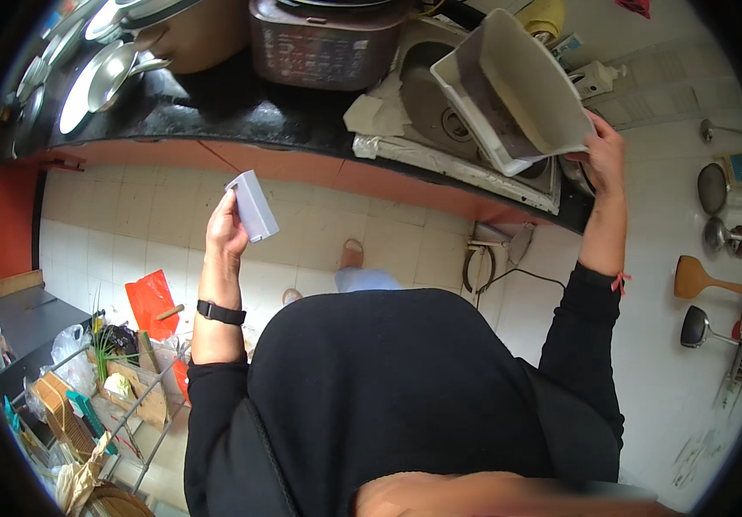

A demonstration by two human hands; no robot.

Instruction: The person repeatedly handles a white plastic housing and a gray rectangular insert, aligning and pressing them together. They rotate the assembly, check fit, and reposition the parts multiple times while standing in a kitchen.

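Observation:
My left hand [226, 228] grips a small light-grey plastic box [254, 207], held out over the floor in front of the counter. My right hand [605, 157] is closed on the near right corner of a large off-white plastic bin [552, 90]. The bin is tilted above the sink [422, 71], so part of the basin and the worktop behind it is hidden. Inside it a dark band and a yellowish-brown patch show; what they are I cannot tell. The sink drain is visible beside the bin's left wall.
A dark rice cooker [328, 47] stands on the black counter [207, 116] left of the sink. Metal ladles [112, 76] and a pot lie farther left. Spatulas [696, 274] and strainers hang on the right wall. A wire rack [142, 431] with bags and boards stands at lower left.

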